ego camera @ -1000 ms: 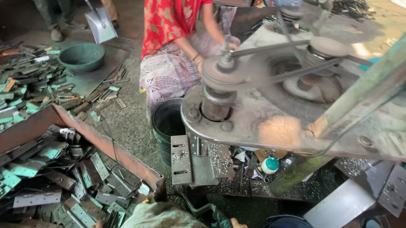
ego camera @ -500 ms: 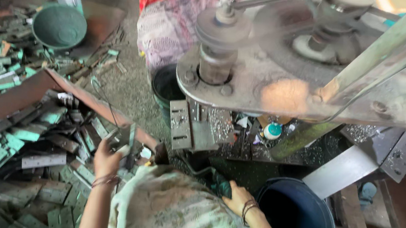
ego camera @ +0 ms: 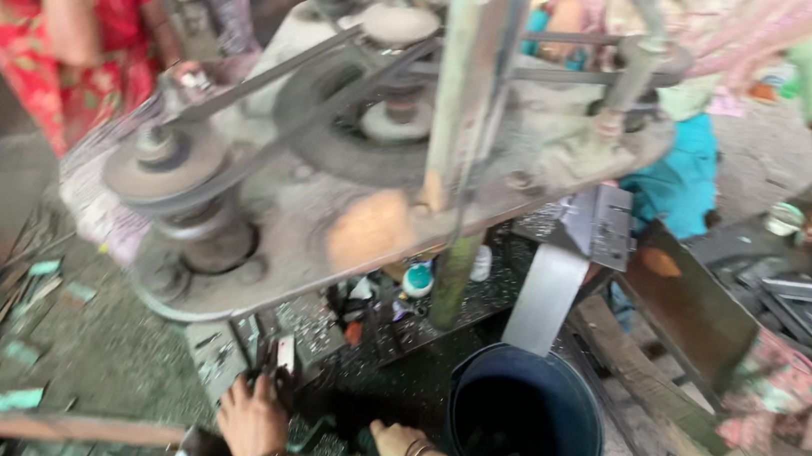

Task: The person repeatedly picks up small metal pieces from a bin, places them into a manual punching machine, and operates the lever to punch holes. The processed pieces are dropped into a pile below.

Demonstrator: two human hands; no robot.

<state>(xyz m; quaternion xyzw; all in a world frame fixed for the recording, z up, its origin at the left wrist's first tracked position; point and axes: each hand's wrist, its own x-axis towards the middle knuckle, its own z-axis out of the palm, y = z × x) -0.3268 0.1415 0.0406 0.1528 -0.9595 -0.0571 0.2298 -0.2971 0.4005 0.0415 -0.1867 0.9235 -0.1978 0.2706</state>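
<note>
Dark blue bucket [ego camera: 523, 433], grey machine table [ego camera: 346, 222], red patterned garment [ego camera: 85, 33], teal cloth [ego camera: 677, 181].

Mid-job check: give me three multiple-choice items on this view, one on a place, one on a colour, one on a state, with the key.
1. The dark round plastic bucket sits: A) right of the right hand B) on the machine C) behind the left hand
2. Nearby person's garment at upper left: A) blue B) red C) white
3. The bucket is: A) lidded B) tipped over C) upright, open

Key: 1 A, the bucket sits beside the right wrist. 2 B, red patterned cloth. 3 C, its rim faces up with the dark inside showing.
</note>
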